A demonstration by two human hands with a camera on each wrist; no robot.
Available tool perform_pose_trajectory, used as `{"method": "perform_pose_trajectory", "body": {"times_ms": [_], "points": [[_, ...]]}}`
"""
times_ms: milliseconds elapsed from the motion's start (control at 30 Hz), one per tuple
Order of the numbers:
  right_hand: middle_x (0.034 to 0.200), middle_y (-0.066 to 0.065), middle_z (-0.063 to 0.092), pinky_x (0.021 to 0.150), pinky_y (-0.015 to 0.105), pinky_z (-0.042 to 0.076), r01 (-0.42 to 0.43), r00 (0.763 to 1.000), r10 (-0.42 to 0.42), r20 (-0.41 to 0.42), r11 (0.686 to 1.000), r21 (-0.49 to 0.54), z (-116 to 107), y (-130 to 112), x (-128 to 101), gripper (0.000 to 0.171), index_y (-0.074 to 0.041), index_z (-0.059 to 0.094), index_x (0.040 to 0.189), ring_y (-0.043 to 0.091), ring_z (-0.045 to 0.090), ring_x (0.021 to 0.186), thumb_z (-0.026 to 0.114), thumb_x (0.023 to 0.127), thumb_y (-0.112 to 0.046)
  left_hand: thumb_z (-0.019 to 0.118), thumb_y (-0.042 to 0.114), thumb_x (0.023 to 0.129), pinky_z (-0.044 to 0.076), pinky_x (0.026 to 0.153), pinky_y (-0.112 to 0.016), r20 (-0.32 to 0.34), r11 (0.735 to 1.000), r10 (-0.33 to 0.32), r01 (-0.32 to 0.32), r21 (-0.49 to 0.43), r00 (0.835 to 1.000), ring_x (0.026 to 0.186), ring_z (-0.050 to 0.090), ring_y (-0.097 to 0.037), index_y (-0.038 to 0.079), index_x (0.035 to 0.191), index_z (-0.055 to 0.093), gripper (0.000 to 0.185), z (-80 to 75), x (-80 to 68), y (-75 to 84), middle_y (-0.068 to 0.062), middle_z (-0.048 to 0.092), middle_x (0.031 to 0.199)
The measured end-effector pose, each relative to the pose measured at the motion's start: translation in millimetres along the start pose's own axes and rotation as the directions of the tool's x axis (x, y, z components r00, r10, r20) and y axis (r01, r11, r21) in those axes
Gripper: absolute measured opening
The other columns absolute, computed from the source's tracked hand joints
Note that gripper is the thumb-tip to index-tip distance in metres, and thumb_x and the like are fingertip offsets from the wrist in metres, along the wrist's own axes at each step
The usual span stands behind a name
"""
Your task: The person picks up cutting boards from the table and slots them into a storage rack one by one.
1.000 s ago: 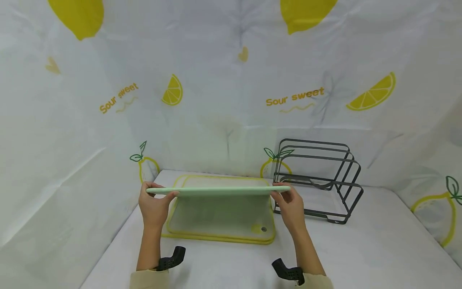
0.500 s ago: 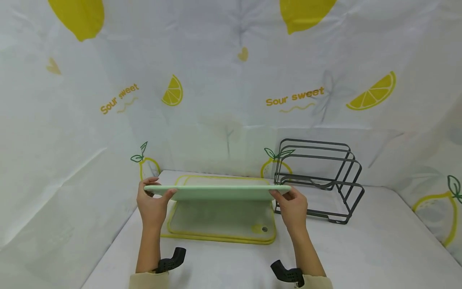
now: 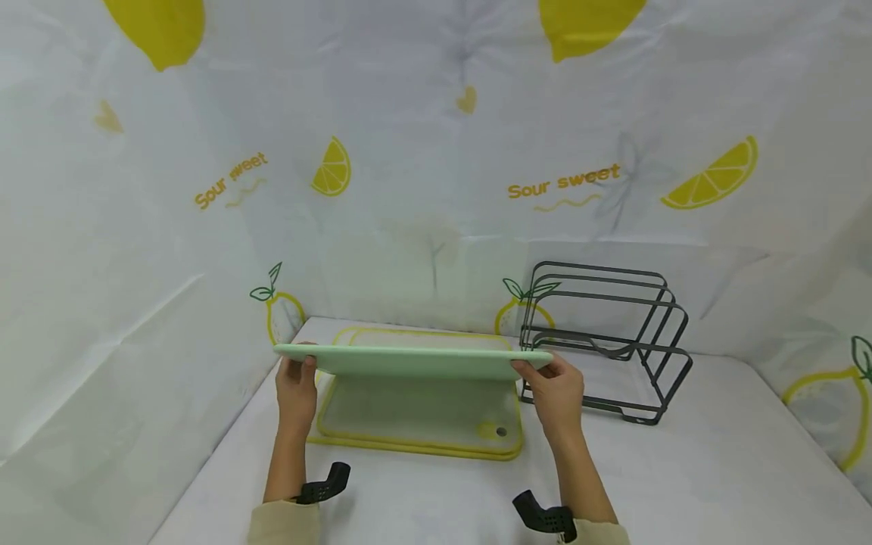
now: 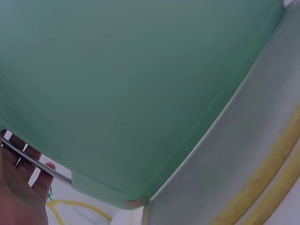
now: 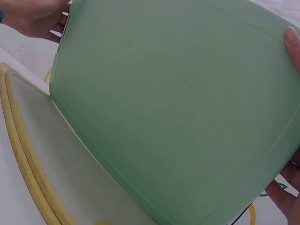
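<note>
Because the green cutting board [image 3: 415, 362] is gripped only at its short ends, left hand [image 3: 296, 390] and right hand [image 3: 555, 393] each curled round an edge, it could slip onto the two yellow-rimmed boards [image 3: 418, 412] at the table's [image 3: 681, 484] back-left corner; one wire rack [image 3: 602, 341] stands beside.

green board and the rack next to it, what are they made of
Green board: probably plastic, matte; even pastel colour, no grain, moulded groove near its edge. Rack: looks like thin bent metal wire with a dark coating, dull; the exact metal cannot be told.
</note>
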State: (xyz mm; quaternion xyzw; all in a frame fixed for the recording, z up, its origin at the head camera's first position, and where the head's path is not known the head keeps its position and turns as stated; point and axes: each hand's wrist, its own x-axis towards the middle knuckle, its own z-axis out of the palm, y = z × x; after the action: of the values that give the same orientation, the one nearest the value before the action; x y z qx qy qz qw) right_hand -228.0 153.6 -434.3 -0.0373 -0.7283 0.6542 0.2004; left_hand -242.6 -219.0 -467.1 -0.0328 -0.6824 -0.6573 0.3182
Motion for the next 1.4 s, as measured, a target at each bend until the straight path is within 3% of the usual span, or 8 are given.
{"method": "perform_pose_trajectory", "body": {"times_ms": [133,367,500,633,967,1200,1300,1400], "points": [[0.082,-0.026,0.069,0.077,0.013,0.055,-0.023,1.000,0.023,0.011,0.999,0.023,0.8,-1.9,-0.4,0.033,0.004,0.070,0.110,-0.005,0.068,0.086,0.081,0.087,-0.017,0.045,0.040,0.105,0.038,0.107,-0.030,-0.068,0.992,-0.092,0.097,0.080,0.993,0.106,0.054,0.005,0.026,0.100,0.062,0.023,-0.7,-1.3,-0.7,0.022,0.059,0.092],[0.095,-0.019,0.069,0.094,0.018,0.050,-0.061,0.997,0.060,0.055,0.998,0.017,-2.2,1.5,1.2,0.037,0.004,0.067,0.118,-0.003,0.063,0.099,0.074,0.094,-0.022,0.049,0.052,0.102,0.026,0.123,-0.053,-0.054,0.989,-0.146,0.145,-0.023,0.988,0.115,0.050,-0.002,0.022,0.091,0.062,0.034,2.0,0.7,-0.3,0.015,0.058,0.091],[0.125,0.003,0.068,0.117,0.043,0.038,-0.062,0.991,0.060,0.123,0.998,0.019,-5.5,19.3,5.4,0.041,0.002,0.062,0.131,0.014,0.053,0.127,0.062,0.102,-0.026,0.055,0.058,0.097,0.023,0.125,-0.053,-0.081,0.982,-0.184,0.179,-0.065,0.980,0.117,0.048,-0.003,0.023,0.090,0.063,0.037,3.1,1.1,1.4,0.015,0.059,0.090],[0.145,0.021,0.056,0.124,0.056,0.028,-0.047,0.986,0.045,0.158,0.999,0.010,-5.7,34.1,8.3,0.046,0.001,0.057,0.139,0.029,0.043,0.143,0.056,0.105,-0.030,0.057,0.058,0.096,0.023,0.126,-0.052,-0.100,0.977,-0.205,0.197,-0.083,0.974,0.119,0.048,-0.004,0.023,0.089,0.063,0.036,4.1,0.6,2.3,0.015,0.060,0.091],[0.141,0.026,0.058,0.121,0.056,0.033,-0.049,0.993,0.048,0.109,0.999,0.006,-2.1,31.5,10.9,0.048,0.004,0.060,0.135,0.034,0.048,0.140,0.059,0.103,-0.032,0.062,0.057,0.092,0.030,0.121,-0.043,-0.142,0.970,-0.216,0.196,-0.144,0.966,0.104,0.051,-0.001,0.022,0.081,0.064,0.037,8.0,2.0,11.1,0.016,0.059,0.083],[0.142,0.024,0.058,0.122,0.057,0.030,-0.061,0.993,0.059,0.102,0.998,0.016,0.3,28.5,8.7,0.049,0.003,0.060,0.136,0.033,0.047,0.141,0.059,0.103,-0.033,0.061,0.066,0.089,0.035,0.094,-0.027,-0.181,0.975,-0.222,0.219,-0.038,0.958,0.091,0.046,-0.006,0.018,0.075,0.059,0.050,6.6,1.7,16.5,0.014,0.054,0.079],[0.143,0.024,0.058,0.122,0.058,0.029,-0.063,0.994,0.061,0.096,0.998,0.015,0.3,25.8,8.6,0.050,0.003,0.060,0.136,0.032,0.046,0.142,0.058,0.103,-0.035,0.058,0.064,0.092,0.037,0.097,-0.030,-0.166,0.969,-0.247,0.249,-0.008,0.955,0.097,0.047,-0.010,0.017,0.079,0.061,0.048,6.1,2.8,19.9,0.009,0.058,0.089],[0.143,0.023,0.058,0.122,0.058,0.030,-0.074,0.993,0.074,0.088,0.997,0.006,0.0,22.2,8.5,0.052,0.002,0.061,0.135,0.031,0.047,0.141,0.058,0.103,-0.039,0.053,0.060,0.098,0.035,0.115,-0.041,-0.118,0.961,-0.271,0.275,0.016,0.955,0.123,0.049,-0.020,0.014,0.092,0.065,0.047,4.8,4.6,23.2,-0.005,0.062,0.116]]}}
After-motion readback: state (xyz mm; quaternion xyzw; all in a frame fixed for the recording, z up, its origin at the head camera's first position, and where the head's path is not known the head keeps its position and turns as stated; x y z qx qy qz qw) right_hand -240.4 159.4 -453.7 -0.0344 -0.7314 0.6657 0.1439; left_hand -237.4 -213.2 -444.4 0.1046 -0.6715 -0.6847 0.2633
